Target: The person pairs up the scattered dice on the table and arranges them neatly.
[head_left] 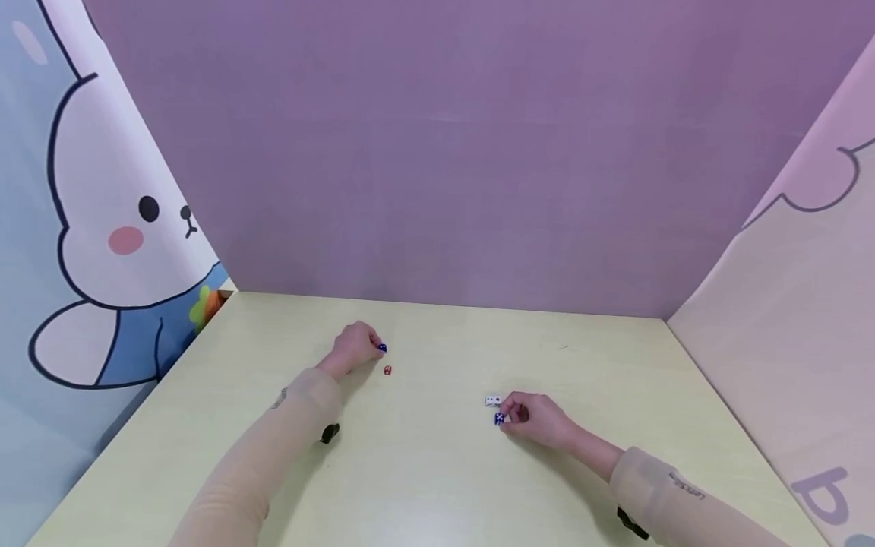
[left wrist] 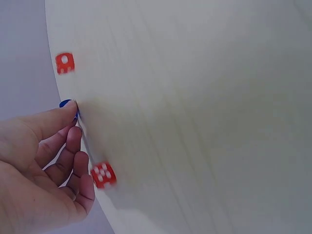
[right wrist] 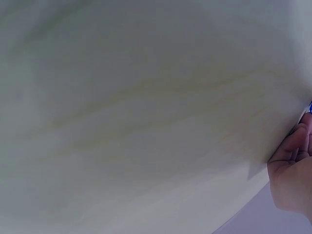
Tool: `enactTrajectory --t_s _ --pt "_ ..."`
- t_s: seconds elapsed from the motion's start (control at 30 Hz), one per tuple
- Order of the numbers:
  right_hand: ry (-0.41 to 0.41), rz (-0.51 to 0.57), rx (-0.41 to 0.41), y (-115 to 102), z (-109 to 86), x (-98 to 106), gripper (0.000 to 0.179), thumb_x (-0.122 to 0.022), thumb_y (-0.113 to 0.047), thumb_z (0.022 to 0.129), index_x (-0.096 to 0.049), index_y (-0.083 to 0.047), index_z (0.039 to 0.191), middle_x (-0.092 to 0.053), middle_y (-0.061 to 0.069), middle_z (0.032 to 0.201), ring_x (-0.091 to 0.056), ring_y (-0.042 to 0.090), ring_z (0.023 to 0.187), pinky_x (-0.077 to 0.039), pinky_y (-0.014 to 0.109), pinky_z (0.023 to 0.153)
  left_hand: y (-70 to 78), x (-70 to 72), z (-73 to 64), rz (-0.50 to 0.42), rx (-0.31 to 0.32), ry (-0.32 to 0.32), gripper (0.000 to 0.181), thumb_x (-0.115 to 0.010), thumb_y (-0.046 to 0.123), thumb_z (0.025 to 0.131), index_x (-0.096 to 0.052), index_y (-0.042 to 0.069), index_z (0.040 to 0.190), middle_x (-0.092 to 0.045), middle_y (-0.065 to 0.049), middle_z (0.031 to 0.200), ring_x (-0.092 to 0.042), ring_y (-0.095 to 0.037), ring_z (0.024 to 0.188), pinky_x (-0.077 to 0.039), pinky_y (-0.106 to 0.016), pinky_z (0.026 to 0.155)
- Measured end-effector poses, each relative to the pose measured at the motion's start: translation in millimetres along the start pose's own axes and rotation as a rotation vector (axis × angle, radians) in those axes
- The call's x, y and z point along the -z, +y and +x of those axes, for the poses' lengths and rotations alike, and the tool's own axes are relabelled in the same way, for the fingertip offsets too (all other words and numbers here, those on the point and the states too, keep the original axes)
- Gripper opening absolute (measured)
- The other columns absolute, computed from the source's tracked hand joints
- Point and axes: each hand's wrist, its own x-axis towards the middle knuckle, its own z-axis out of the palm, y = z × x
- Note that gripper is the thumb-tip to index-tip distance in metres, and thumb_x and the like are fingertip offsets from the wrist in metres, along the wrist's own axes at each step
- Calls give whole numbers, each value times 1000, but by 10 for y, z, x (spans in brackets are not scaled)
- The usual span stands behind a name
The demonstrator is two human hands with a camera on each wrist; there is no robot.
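Note:
My left hand (head_left: 357, 346) pinches a blue die (head_left: 383, 348) between thumb and fingertips, at the far left part of the table. Just nearer than it lies a red die (head_left: 387, 370). The left wrist view has two red dice, one (left wrist: 65, 63) on the thumb side and another (left wrist: 104, 175) beside the curled fingers. Further right and closer, my right hand (head_left: 540, 419) pinches a second blue die (head_left: 499, 418). White dice (head_left: 493, 400) sit side by side right behind that die. In the right wrist view only a sliver of blue shows at the fingertips.
The pale wooden table (head_left: 424, 471) runs back to a purple backdrop (head_left: 444, 152). A cartoon-printed sheet (head_left: 123, 182) stands along the left side and a pale printed sheet (head_left: 807, 327) along the right.

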Motion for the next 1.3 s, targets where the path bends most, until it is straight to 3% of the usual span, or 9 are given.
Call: enactTrajectory --t_s 0.23,0.57,1.0,1.3 --pt "2 -10 3 -16 -14 -6 16 -73 -15 81 -62 -11 91 -51 -6 70 -43 3 62 -38 18 56 162 -96 18 21 -6 -30 11 -75 13 77 -70 7 84 -67 -3 83 -58 -18 78 -47 -38 79" --pt "8 -9 -10 -16 -2 -11 16 -74 -15 80 -62 -12 91 -52 -5 71 -44 5 64 -39 18 57 310 -223 5 74 -39 -54 13 -77 17 78 -70 9 86 -67 -1 79 -59 -14 69 -47 -32 70" --pt "15 -11 4 6 3 -27 16 -74 -17 80 -62 -12 91 -52 -6 70 -44 4 63 -39 18 57 442 -307 -195 33 -122 -62 13 -78 15 75 -71 9 85 -67 1 78 -58 -14 72 -47 -34 74" --pt "11 -8 -3 1 6 -26 16 -74 -16 80 -62 -13 91 -52 -5 71 -44 4 63 -39 18 57 469 -414 -316 150 -195 -25 13 -80 22 73 -70 17 80 -64 7 75 -56 -16 77 -40 -44 81"
